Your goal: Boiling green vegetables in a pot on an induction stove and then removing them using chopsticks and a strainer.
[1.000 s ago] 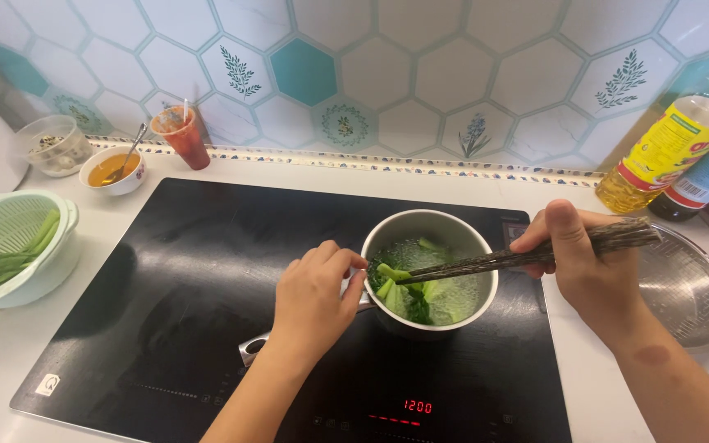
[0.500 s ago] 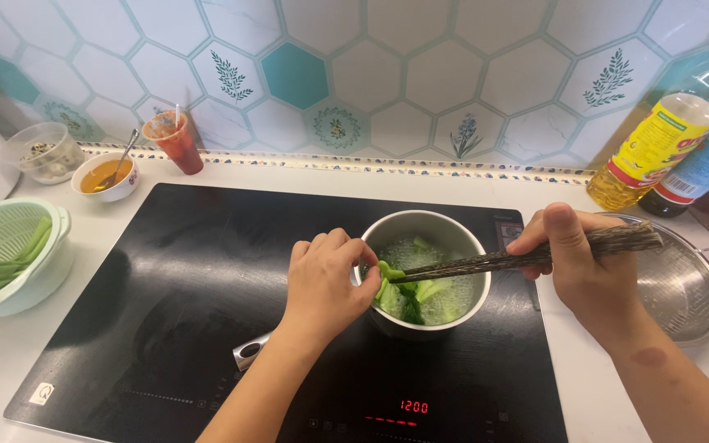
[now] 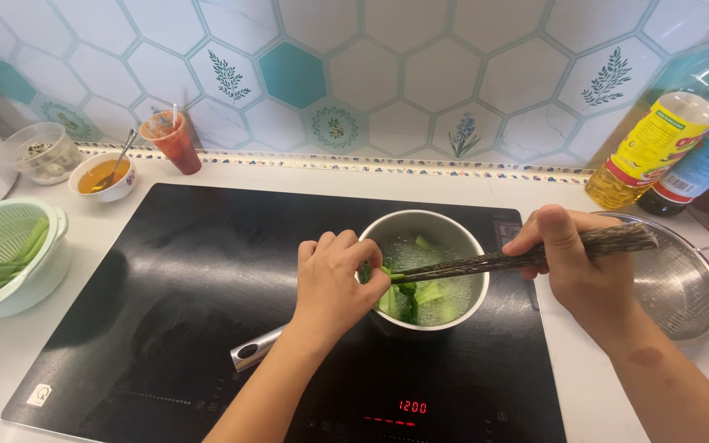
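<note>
Small steel pot (image 3: 441, 238) sits right of centre on the black induction cooktop (image 3: 166, 287), its near rim well inside the front edge where the red display (image 3: 413, 406) glows; bare glass lies open to the left and behind the pot, less to the right; pot holds bubbling water and green leafy vegetable (image 3: 408, 299); its handle (image 3: 258, 350) runs toward me at lower left, passing under my left wrist; my left hand (image 3: 340, 283) is curled over the pot's left rim, fingers closed, whether they pinch the rim or a leaf I cannot tell; my right hand (image 3: 572, 262) is clamped on a pair of dark chopsticks (image 3: 494, 262), tips together at the greens just beside my left fingers; metal strainer (image 3: 687, 283) stands on the white counter just right of the cooktop, partly behind my right hand; two oil bottles (image 3: 666, 139) at far right against the tiled wall; far left, pale green colander (image 3: 6, 258) with leaves in it; behind it, small bowl (image 3: 104, 176) of orange sauce with a spoon, clear tub (image 3: 43, 152), red cup (image 3: 176, 141) near the wall.
</note>
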